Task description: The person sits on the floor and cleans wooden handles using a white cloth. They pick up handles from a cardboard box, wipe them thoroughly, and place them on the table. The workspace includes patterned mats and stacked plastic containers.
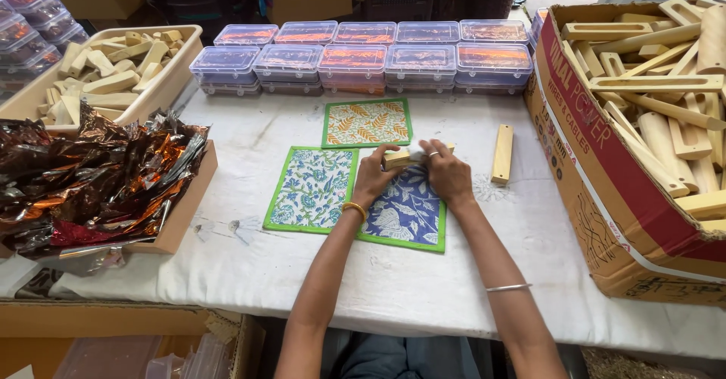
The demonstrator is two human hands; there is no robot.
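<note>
My left hand (373, 175) and my right hand (446, 173) meet over a blue leaf-print cloth mat (404, 216) with a green border. Together they grip a small pale wooden block (398, 157) above it. To the left lies a white-and-blue floral mat (311, 190), and behind it an orange leaf-print mat (367, 122). A longer wooden bar (502, 154) lies flat on the white table cover (393, 281), to the right of my right hand.
Clear lidded plastic boxes (355, 60) stand in two rows at the back. A cardboard carton (605, 160) of wooden pieces fills the right side. At left sit a tray of wooden blocks (106, 69) and a box of crumpled foil wrappers (91, 182).
</note>
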